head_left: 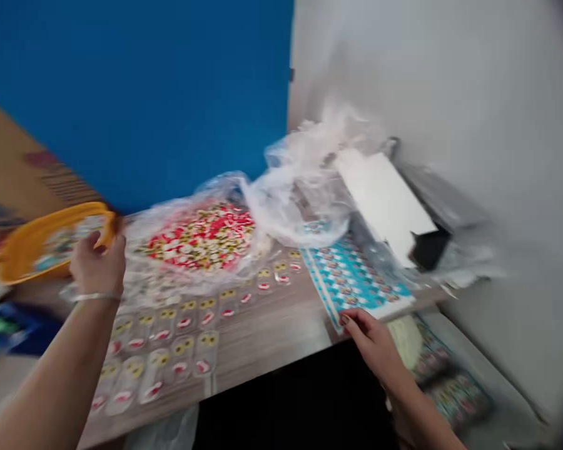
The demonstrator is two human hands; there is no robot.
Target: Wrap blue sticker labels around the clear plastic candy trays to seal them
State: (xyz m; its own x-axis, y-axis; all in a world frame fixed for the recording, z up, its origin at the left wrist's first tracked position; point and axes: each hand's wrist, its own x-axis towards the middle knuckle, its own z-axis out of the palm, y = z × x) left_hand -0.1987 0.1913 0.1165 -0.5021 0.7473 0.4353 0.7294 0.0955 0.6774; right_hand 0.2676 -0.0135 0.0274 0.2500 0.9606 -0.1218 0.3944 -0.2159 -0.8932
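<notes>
My left hand grips the blurred end of a curved orange plastic frame, which holds something printed. Beside that hand lies a clear plastic bag full of small red, white and yellow pieces. Rows of clear blister packs with yellow and red-and-white contents cover the wooden tabletop below it. My right hand is at the table's near edge, its fingertips on the corner of a blue-and-white printed sheet. Its thumb is hidden.
Crumpled clear plastic film and a white box sit against a grey wall. A blue panel stands behind the table, with brown cardboard at left. Printed packets lie low at right.
</notes>
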